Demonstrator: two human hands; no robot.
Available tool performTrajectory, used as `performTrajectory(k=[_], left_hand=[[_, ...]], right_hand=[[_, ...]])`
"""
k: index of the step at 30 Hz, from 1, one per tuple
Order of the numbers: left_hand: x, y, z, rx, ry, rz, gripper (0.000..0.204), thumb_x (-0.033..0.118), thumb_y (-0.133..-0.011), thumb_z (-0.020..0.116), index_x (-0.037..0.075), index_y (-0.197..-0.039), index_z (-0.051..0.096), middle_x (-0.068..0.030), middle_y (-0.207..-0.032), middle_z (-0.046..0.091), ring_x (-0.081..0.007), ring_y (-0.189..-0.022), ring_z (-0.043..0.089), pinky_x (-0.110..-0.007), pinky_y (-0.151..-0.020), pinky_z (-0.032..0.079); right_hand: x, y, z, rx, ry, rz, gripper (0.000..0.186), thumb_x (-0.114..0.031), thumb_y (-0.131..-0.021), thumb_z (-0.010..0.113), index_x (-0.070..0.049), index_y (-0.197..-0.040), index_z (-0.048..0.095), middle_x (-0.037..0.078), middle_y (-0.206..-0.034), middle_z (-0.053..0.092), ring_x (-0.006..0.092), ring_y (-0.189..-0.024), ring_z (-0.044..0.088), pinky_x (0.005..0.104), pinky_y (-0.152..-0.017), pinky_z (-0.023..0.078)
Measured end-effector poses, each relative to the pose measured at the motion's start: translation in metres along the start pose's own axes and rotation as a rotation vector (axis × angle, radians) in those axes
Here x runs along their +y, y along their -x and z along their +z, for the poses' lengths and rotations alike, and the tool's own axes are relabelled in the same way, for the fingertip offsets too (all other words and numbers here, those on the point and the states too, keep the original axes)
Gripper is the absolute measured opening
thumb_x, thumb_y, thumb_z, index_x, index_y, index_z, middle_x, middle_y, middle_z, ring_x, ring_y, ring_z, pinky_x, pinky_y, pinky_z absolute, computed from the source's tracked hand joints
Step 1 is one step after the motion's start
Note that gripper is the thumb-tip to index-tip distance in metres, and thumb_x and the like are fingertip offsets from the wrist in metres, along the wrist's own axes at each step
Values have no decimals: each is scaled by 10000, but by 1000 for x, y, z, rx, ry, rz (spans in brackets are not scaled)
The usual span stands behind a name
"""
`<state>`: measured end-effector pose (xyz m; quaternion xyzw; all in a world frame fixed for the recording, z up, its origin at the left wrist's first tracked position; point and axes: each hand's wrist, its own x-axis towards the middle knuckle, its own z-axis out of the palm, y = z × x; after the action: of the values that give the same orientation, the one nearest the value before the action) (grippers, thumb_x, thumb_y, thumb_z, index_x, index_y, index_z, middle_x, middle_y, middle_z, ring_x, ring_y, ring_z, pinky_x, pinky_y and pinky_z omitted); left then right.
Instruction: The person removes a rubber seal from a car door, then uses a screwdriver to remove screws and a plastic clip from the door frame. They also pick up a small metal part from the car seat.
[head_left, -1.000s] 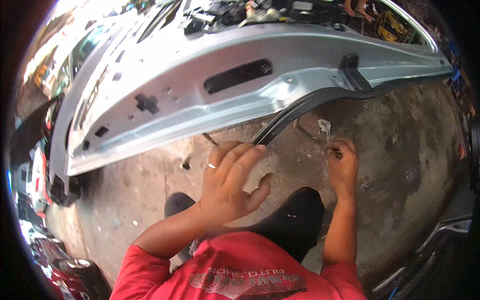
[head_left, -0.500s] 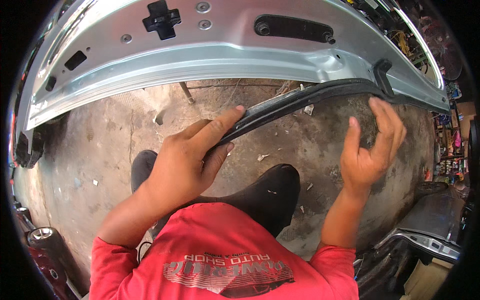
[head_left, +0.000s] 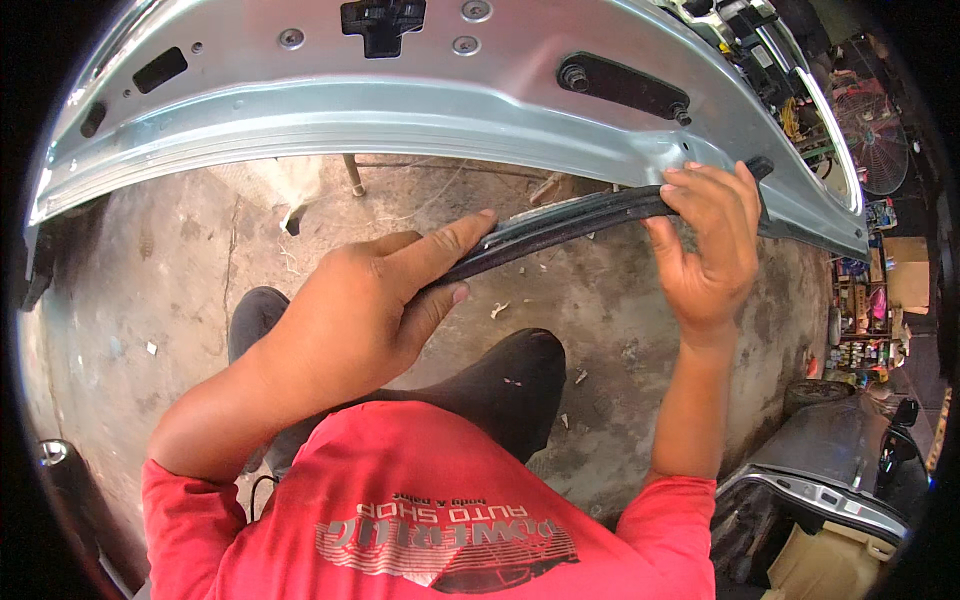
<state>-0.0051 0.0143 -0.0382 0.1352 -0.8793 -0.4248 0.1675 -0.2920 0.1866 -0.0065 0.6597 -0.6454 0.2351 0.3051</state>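
A long black rubber weatherstrip [head_left: 570,222] slants up to the right in front of a silver car door panel [head_left: 300,110]. My left hand [head_left: 370,285] is closed on its lower left end, fingers above and thumb beneath. Around the strip farther right, my right hand [head_left: 708,235] is closed, with its fingertips over the top edge and its thumb on the near side. Beyond that hand, the strip's end lies by the panel's lower right corner, partly hidden by my fingers. A long black plate [head_left: 622,88] with a bolt at each end is fixed on the panel.
Below me lies a stained concrete floor [head_left: 150,290] with small scraps. My dark-clad leg [head_left: 500,385] is under the strip. At lower right stands a grey car part [head_left: 820,450]; shelves of small goods [head_left: 862,320] and a fan [head_left: 870,140] are beyond.
My right hand has moved up and left from beside the strip and closed on it. The left hand keeps its hold. The whole view has shifted slightly.
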Motion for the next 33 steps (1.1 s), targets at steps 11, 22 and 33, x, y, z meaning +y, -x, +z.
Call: performTrajectory(k=[11, 22, 33], left_hand=[[-1, 4, 0, 4, 96, -14, 584, 33, -971, 726, 33, -1533, 571, -231, -971, 730, -345, -822, 722, -393, -788, 560], [9, -6, -20, -108, 133, -44, 563, 25, -988, 691, 11, -1535, 556, -238, -912, 706, -337, -772, 709, -395, -747, 546], [-7, 5, 3, -10, 206, -21, 532, 26, -1002, 678, -8, -1519, 558, -262, -999, 719, -358, -839, 739, -377, -791, 563]], right_hand=[[11, 11, 19, 140, 100, -103, 268, -383, -985, 773, -145, -1086, 703, 11, -1096, 755, 243, -1078, 699, 576, -1182, 386], [2, 0, 14, 97, 94, -40, 309, -265, -766, 908, -156, -964, 698, -16, -1035, 734, 231, -1015, 685, 574, -1184, 369], [-7, -5, 14, 76, 94, 23, 332, -59, -633, 833, -132, -925, 693, -7, -1002, 721, 230, -1012, 687, 599, -1194, 367]])
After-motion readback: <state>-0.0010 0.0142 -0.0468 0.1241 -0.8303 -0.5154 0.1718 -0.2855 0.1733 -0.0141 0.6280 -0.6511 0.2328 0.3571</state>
